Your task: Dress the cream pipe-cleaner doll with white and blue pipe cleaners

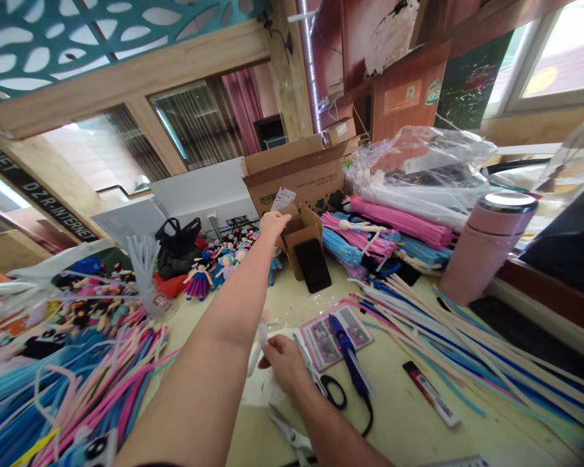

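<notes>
My left hand (274,224) is stretched far forward, its closed fingers at the opening of a small cardboard box (312,228). Whatever it may hold is too small to make out. Low over the table, my right hand (287,364) pinches a small whitish piece (263,334) between thumb and fingers, above a white sheet (255,392). Black-handled scissors (321,383) lie beside that hand, and a second pair of scissors (292,433) is below it. A blue glue gun (348,353) with a black cord rests on a pink-edged card (316,337).
A black phone (312,266) leans on the small box. Several pipe-cleaner dolls (226,259) stand left of it. Loose pipe cleaners spread over the right (448,337) and left (102,383). A pink thermos (486,250) stands right; a narrow packet (431,392) lies in front.
</notes>
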`<state>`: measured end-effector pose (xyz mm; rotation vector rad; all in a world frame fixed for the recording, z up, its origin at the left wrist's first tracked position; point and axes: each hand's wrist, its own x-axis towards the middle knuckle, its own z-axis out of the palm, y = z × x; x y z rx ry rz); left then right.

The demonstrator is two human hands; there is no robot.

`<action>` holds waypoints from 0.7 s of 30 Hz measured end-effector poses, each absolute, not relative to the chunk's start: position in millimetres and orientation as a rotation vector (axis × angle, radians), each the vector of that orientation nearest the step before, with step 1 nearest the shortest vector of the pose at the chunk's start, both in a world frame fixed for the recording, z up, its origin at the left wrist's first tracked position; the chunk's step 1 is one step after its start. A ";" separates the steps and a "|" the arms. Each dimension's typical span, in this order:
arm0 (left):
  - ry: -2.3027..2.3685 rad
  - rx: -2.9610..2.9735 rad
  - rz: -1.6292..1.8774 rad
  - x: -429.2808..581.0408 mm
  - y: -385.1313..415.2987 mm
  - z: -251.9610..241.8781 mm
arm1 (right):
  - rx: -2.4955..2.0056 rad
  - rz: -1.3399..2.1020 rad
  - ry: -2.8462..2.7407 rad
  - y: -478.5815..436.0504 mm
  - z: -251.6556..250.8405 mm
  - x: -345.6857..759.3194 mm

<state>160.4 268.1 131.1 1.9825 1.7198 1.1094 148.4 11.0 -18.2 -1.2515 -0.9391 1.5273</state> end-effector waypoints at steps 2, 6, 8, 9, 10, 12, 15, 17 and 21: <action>1.729 2.074 1.039 160.8 267.4 130.9 | -1.249 1.523 -0.947 11.0 -18.4 148.7; 1.683 2.209 0.894 163.7 266.7 128.2 | -1.252 1.518 -0.957 11.0 -18.8 149.0; 1.696 2.238 0.872 165.5 266.2 127.1 | -1.259 1.522 -0.954 11.0 -18.7 149.0; 1.713 2.246 0.875 166.4 265.7 126.8 | -1.261 1.523 -0.952 11.0 -18.6 148.9; 1.723 2.250 0.897 167.2 265.2 126.8 | -1.262 1.523 -0.952 11.1 -18.5 148.9; 1.703 2.251 0.960 168.7 264.1 127.5 | -1.260 1.522 -0.954 11.5 -18.7 148.8; 1.589 2.269 1.005 170.1 261.9 131.5 | -1.271 1.516 -0.959 12.3 -19.8 148.6; 1.466 2.194 1.076 169.6 257.7 137.7 | -1.276 1.511 -0.962 12.7 -21.0 148.5; 1.082 1.621 1.262 159.5 230.6 157.4 | -1.248 1.495 -0.973 12.1 -23.7 147.5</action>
